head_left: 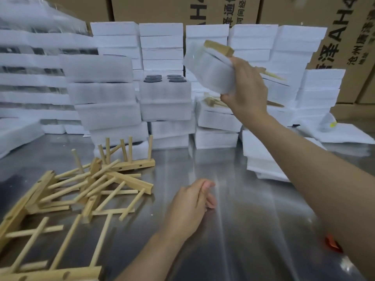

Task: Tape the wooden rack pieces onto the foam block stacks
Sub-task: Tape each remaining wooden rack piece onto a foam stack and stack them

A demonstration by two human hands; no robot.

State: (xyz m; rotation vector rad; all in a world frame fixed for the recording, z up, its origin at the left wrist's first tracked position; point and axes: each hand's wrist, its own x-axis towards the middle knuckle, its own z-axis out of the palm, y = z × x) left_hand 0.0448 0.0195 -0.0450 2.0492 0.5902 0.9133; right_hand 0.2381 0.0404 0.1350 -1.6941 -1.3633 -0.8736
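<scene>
The right hand (246,88) is raised over the back of the shiny steel table (243,220), its fingers and thumb clamped around one end of a white foam block stack (209,69), which it holds tilted in the air. A pale wooden rack piece (219,48) lies across the top of that stack, its square bar at the upper edge and thin pegs sticking out past the hand to the right. The wrap around the stack looks glossy, possibly clear tape, though the blur makes it hard to be sure.

The left hand (190,205) is low over the middle of the table with its fingers curled in and the thumb against the forefinger; nothing shows in it.

Just below the lifted stack, another wooden piece (213,102) rests on a foam stack. To the left, a loose heap of wooden rack pieces (91,185) lies on the table, and one rack (129,163) stands with its pegs up at the heap's far edge. Rows of white foam blocks (162,47) are piled along the back, one pile topped with dark round discs (164,78). Brown cardboard boxes (203,9) with printed lettering stand behind them.
</scene>
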